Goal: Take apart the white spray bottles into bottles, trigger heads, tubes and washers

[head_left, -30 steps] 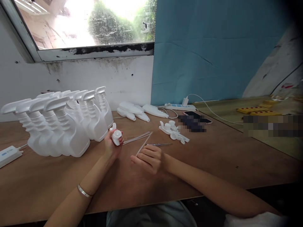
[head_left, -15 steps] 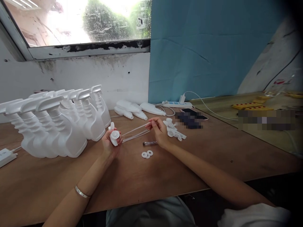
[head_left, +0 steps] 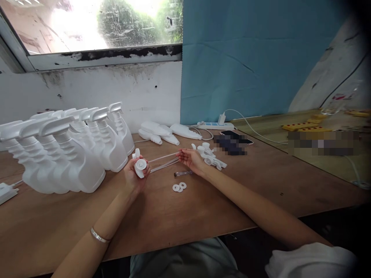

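Note:
My left hand [head_left: 133,173] is closed around a white trigger spray head [head_left: 141,166], its round underside turned towards me. With the fingertips of my right hand [head_left: 191,160] I pinch the far end of a thin, pale tube [head_left: 162,157]. That tube runs across to my left hand, where its other end is hidden behind the fingers. Several similar loose tubes [head_left: 164,165] lie just below it. In front of my right hand are a slim clear rod with a dark end [head_left: 181,174] and a few flat white ring washers [head_left: 179,187].
Rows of white spray bottles [head_left: 78,162] stand at the left. White bottles [head_left: 162,133] lie by the wall. Right of my hand is a pile of white spray heads [head_left: 210,156], with a phone [head_left: 237,138] and power strip [head_left: 199,125] beyond.
My right hand has shifted slightly left and its fingers have turned along the tube. My left hand keeps its hold on the spray head. The view has moved slightly.

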The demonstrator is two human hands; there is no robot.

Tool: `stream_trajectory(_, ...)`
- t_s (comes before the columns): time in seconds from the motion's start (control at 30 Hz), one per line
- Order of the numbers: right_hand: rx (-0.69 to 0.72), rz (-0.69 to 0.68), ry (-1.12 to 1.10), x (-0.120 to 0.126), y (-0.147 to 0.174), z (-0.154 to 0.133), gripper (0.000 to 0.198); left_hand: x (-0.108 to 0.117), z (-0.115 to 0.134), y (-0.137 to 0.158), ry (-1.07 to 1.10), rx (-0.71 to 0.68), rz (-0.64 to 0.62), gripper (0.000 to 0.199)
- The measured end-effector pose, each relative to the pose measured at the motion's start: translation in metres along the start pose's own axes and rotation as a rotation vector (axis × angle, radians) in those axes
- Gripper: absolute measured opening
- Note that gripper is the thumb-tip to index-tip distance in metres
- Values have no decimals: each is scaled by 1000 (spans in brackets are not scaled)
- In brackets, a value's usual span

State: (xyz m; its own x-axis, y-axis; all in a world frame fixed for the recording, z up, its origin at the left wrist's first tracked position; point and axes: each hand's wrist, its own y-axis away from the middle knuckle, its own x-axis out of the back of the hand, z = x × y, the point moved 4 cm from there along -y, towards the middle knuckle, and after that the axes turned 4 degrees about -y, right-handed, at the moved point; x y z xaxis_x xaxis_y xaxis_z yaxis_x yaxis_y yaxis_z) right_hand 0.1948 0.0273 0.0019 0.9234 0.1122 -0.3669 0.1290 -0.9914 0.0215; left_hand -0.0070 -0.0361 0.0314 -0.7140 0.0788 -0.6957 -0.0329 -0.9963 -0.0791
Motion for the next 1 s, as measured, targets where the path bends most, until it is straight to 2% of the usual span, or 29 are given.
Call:
stream_trajectory(0.27, -72, 33, 116, -3, 5, 2, 11, -2, 0, 1, -8, 8, -6, 8)
stream_trajectory(0.47, -11, 114, 228, 9, -4, 4, 8, 2, -2, -1, -61, 20, 21, 9)
stream_trajectory(0.6, 97, 98, 366, 7, -6, 1, 11, 7, -9, -4, -112, 69, 57, 10)
stream_trajectory(0.67, 167, 25, 464, -1, 0, -2, 11, 8, -11, -5, -123, 79, 63, 10)
stream_trajectory(0.83, 330, -266, 712, -32, 30, -1, 5, 8, -12, -5, -131, 80, 72, 13)
stream_trajectory(0.9, 457, -427, 870, -45, 43, 5, 10, 9, -12, -5, -131, 86, 76, 13)
stream_trajectory(1.0, 713, -686, 1238, -58, 57, 18, 23, 9, -13, -5, -131, 94, 76, 12)
